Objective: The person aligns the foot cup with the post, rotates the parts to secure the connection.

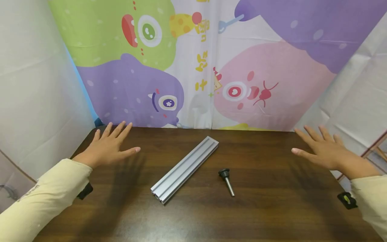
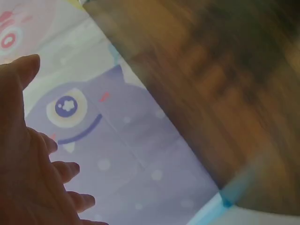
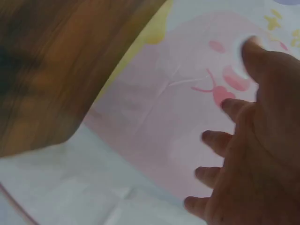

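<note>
In the head view, my left hand (image 1: 109,146) is spread over the table's left side, fingers straight and thumb out, holding nothing. My right hand (image 1: 325,151) is held up the same way over the right side, also bare. Between them a silver aluminium extrusion bar (image 1: 185,169) with grooved faces lies slantwise on the table. To its right lies a knob-like piece with a black round head and a metal stem (image 1: 229,187). The left wrist view shows the left hand (image 2: 33,154) with fingers apart; the right wrist view shows the right hand (image 3: 262,140) likewise.
The dark wooden table (image 1: 260,215) reaches back to a curtain (image 1: 199,111) printed with cartoon monsters. Pale fabric walls (image 1: 39,84) stand on both sides. Shadows of both arms fall across the tabletop.
</note>
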Demonstrator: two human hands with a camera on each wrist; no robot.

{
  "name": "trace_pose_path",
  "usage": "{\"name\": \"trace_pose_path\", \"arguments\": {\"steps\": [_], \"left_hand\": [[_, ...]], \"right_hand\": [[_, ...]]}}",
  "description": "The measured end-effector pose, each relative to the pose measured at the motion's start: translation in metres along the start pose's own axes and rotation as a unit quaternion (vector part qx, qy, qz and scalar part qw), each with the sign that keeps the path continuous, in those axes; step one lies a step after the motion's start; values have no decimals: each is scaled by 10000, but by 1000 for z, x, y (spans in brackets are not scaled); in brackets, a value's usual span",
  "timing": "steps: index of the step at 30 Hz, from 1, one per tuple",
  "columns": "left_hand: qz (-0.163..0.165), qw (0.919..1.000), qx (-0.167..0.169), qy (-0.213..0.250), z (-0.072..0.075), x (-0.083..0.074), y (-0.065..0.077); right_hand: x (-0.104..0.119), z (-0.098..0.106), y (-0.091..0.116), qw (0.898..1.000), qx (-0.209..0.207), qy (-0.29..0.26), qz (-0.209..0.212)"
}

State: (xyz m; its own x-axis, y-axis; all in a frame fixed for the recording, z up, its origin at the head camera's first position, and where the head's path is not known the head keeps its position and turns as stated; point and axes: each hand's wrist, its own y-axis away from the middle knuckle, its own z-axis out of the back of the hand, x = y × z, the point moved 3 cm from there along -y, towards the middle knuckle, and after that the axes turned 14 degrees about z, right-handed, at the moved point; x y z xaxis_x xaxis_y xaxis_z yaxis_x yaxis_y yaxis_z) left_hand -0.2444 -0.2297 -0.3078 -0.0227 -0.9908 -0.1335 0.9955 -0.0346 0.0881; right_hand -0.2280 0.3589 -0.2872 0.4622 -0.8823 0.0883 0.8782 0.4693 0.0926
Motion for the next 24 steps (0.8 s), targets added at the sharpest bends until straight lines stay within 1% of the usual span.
{"name": "trace_pose_path", "arguments": {"steps": [3,7,9,13,16,19,21,24], "left_hand": [[-178,9994,68,298,-9,-16,-1],[-515,9956,147,767,-29,-47,-2],[-668,9929,196,961,-41,-65,-3],[-945,9855,344,1369,-66,-100,-9],[-1129,9772,516,1721,-84,-122,-14],[-1097,9714,747,1970,-102,-138,-17],[-922,9688,868,2129,-112,-144,-18],[-635,9691,835,2233,-125,-150,-20]], "right_hand": [[5,-1,-5,9997,-109,-205,114],[24,-4,-18,9951,-409,-758,481],[37,-7,-26,9902,-541,-1085,697],[64,-18,-47,9750,-726,-1799,1084],[83,-30,-64,9645,-810,-2172,1262],[97,-43,-78,9549,-810,-2554,1282],[106,-51,-85,9473,-812,-2824,1274],[116,-61,-94,9323,-778,-3297,1267]]}}
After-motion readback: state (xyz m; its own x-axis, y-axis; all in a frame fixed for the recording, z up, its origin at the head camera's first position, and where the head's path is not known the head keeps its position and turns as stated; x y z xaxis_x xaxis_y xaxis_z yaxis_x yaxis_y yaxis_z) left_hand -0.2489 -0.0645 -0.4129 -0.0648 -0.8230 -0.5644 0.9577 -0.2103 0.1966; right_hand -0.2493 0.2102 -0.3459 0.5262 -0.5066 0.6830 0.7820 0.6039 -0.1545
